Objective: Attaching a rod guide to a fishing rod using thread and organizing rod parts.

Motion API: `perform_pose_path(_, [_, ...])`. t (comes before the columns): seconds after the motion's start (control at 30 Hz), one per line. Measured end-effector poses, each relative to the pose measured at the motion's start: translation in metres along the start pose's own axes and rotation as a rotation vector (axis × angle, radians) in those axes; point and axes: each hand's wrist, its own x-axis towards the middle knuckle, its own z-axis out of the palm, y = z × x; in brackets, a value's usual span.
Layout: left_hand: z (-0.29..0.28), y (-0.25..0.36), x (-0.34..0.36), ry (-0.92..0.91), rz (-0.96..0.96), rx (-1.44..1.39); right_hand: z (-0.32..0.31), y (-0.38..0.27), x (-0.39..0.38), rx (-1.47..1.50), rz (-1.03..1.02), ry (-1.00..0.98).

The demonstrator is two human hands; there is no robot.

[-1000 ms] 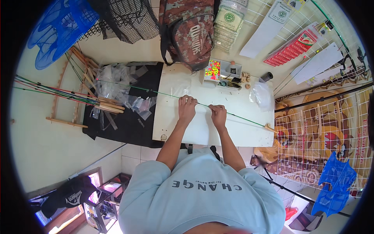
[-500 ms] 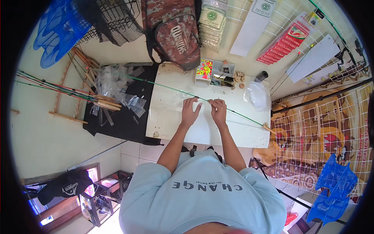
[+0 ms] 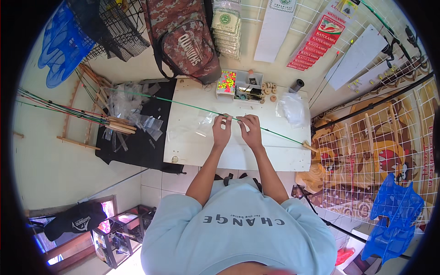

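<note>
A thin green rod (image 3: pixel 275 132) runs diagonally across the white board (image 3: pixel 192 151) to a light wooden handle (image 3: pixel 310 147) at the right. My left hand (image 3: pixel 222 133) pinches the rod near its middle. A short way to the right, my right hand (image 3: pixel 250 133) has its bent fingertips on the same rod. Just left of my hands lies a small clear plastic bag (image 3: pixel 205 123). Behind them stands a divided tray (image 3: pixel 248 94) with bright pink and yellow small pieces (image 3: pixel 226 80), beside wooden rings (image 3: pixel 270 90).
Clear bags (image 3: pixel 130 107) and rods (image 3: pixel 59 105) lie at the left on black cloth (image 3: pixel 110 156). More bags (image 3: pixel 290 110) and a dark cylinder (image 3: pixel 297 85) are at the right. A camouflage bag (image 3: pixel 178 46) and packets (image 3: pixel 227 27) hang behind; white grids (image 3: pixel 366 156) stand right.
The view has shifted, so the wall items sit further left. My left hand first moved right along the rod, closer to my right hand, and its fingers have changed their pinch.
</note>
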Motion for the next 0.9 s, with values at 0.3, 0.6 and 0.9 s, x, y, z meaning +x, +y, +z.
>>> perform_pose_path(0.3, [-0.002,0.000,-0.007,0.057,0.017,-0.070,-0.006,-0.007,-0.007,-0.080,-0.078,-0.006])
perform_pose_path(0.6, [-0.023,0.018,0.014,0.179,0.023,-0.198,-0.006,-0.007,-0.010,-0.138,-0.070,0.082])
perform_pose_path(0.9, [-0.029,0.033,0.010,0.089,0.145,-0.059,-0.001,-0.033,0.007,-0.042,-0.151,0.131])
